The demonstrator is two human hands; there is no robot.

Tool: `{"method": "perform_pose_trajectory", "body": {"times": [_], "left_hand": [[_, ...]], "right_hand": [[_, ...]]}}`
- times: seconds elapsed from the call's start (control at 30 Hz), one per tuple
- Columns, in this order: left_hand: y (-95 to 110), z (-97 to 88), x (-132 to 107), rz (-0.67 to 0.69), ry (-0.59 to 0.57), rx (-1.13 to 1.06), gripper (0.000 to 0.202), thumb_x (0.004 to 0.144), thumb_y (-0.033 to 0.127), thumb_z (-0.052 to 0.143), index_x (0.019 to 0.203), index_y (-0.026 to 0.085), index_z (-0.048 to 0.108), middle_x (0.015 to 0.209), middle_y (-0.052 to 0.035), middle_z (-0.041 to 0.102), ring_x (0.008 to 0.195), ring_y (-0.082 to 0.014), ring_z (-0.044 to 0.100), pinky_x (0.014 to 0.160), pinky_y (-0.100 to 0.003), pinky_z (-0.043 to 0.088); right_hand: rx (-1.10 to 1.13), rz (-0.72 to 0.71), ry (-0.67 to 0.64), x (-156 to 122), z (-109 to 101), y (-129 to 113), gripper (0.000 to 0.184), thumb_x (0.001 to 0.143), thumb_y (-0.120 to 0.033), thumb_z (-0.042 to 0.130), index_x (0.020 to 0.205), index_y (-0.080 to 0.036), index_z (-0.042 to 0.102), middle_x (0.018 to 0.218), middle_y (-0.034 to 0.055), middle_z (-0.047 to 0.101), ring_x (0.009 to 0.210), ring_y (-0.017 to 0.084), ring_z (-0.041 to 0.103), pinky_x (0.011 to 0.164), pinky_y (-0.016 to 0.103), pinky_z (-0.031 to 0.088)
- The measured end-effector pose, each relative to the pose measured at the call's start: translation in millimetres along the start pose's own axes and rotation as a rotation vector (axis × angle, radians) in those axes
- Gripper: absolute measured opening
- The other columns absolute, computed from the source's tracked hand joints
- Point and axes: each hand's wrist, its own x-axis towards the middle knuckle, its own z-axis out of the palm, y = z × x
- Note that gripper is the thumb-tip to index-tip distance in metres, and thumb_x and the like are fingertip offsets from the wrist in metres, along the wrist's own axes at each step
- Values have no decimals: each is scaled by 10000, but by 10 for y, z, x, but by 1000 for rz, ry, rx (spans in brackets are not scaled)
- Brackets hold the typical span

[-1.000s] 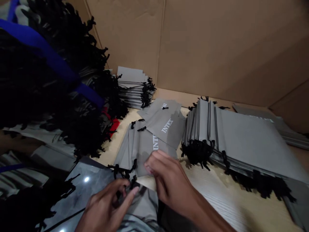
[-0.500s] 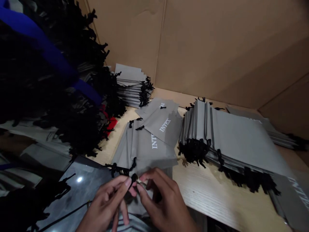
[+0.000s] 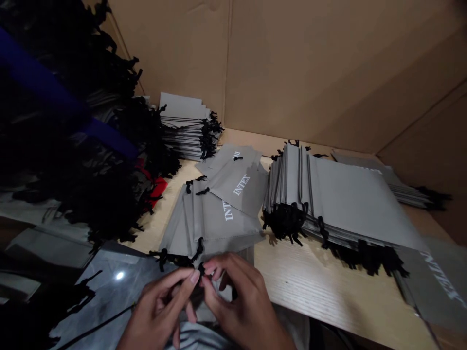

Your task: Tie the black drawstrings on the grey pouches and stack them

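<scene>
My left hand [image 3: 162,306] and my right hand [image 3: 237,301] meet at the bottom centre, fingertips pinched together on the black drawstring [image 3: 200,269] of a grey pouch [image 3: 209,316] lying under them at the table's near edge. Just beyond my fingers lies a small pile of grey pouches printed INTEX [image 3: 215,218], with black cord ends toward me. Both hands are closed in a pinch.
A large fanned stack of grey pouches [image 3: 346,204] lies to the right on the wooden table [image 3: 321,291]. Another neat stack [image 3: 186,126] stands at the back by the cardboard wall [image 3: 292,63]. A heap of black-corded pouches with a blue strap [image 3: 65,136] fills the left.
My right hand drew back from the pouch pile to meet my left hand at the cord. The view has shifted slightly right.
</scene>
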Motion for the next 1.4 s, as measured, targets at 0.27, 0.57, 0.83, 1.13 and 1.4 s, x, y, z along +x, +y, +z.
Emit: {"method": "perform_pose_trajectory", "body": {"times": [0.27,0.57,0.83,1.13,1.4], "left_hand": [[-28,-65,73,-77,71,-24,761,736,767,840,1221,185,757,553,12,739,323,-165,582,303,-225,456],[153,-80,101,-94,-26,47,719,696,858,775,874,168,872,523,-1,665,360,-75,391,349,-180,333],[342,-91,103,100,-9,144,411,778,623,835,698,221,860,738,-50,789,631,-195,638,543,-239,522],[406,-70,140,-6,-87,184,566,728,761,789,570,221,727,437,64,411,432,-105,302,402,-213,250],[193,-52,195,-186,-123,106,798,660,985,683,673,188,703,342,72,422,318,-55,235,364,-182,134]], "right_hand": [[26,2,1,-4,13,56,231,981,-109,669,1164,-247,699,1013,15,772,867,171,724,751,253,567],[-16,-75,-6,-10,-8,47,216,990,-109,658,1144,-260,660,961,2,762,851,188,681,759,281,525],[-93,-83,-7,-57,4,77,248,955,-108,695,1151,-251,642,977,17,747,890,213,692,783,304,551],[46,-18,113,-78,42,28,401,953,-100,710,1298,-291,634,1022,-29,802,945,177,762,908,290,602],[86,30,164,-167,-6,-43,454,902,-71,726,1283,-300,630,1092,-34,773,897,125,753,902,209,601]]}}
